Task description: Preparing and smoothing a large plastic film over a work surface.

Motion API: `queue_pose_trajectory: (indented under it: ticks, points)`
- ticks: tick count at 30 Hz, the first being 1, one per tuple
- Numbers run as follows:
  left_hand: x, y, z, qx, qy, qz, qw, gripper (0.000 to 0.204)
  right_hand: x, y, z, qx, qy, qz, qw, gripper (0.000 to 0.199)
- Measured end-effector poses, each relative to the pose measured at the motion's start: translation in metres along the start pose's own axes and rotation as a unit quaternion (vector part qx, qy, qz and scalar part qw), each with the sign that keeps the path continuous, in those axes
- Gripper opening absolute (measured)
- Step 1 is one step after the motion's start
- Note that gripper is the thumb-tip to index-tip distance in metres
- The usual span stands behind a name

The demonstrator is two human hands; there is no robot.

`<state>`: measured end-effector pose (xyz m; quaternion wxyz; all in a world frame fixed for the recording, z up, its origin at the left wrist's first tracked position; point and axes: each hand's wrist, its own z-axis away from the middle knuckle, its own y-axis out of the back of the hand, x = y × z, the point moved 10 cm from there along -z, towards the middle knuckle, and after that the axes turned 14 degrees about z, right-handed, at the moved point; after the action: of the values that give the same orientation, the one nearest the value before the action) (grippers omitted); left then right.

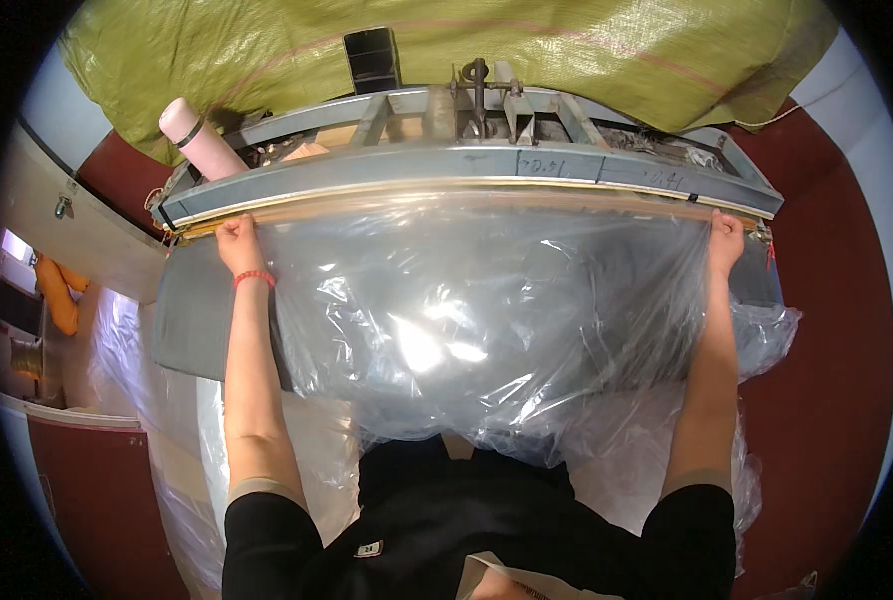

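A wide sheet of clear plastic film (487, 300) spreads over a dark grey surface (202, 300), shiny and wrinkled, and hangs down toward my body. My left hand (237, 243), below a red bead bracelet (255, 278), pinches the film's upper left corner. At its upper right corner my right hand (727, 240) is closed on the same film. Between the two hands the top edge is drawn fairly straight along a brownish strip (487, 203). Just beyond that strip runs a long grey metal frame (407, 163) with handwritten marks.
A pink bottle (202, 140) leans at the frame's left end. Behind the frame, a dark phone (372, 60) stands against a yellow-green woven sheet (567, 50). A metal screw clamp (480, 95) rises mid-frame. More loose film (767, 340) bunches at the right.
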<state>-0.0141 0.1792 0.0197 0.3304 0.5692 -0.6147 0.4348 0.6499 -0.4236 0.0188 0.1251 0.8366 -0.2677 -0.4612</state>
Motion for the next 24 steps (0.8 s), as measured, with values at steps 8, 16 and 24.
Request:
queue_pose_trajectory:
  ticks: [8, 16, 24]
  points:
    - [-0.018, 0.026, -0.005, 0.086, 0.158, 0.141, 0.974, 0.021, -0.023, 0.012, 0.007, -0.022, -0.051, -0.067, 0.996, 0.013]
    - [-0.006, 0.008, 0.047, -0.141, 0.370, 0.043, 0.917, 0.028, -0.123, 0.104, 0.069, -0.002, 0.105, 0.005, 0.994, 0.021]
    - [0.078, -0.051, 0.136, -0.289, 0.298, 0.076, 0.907, 0.007, 0.058, 0.227, 0.171, -0.098, -0.004, 0.366, 0.925, 0.024]
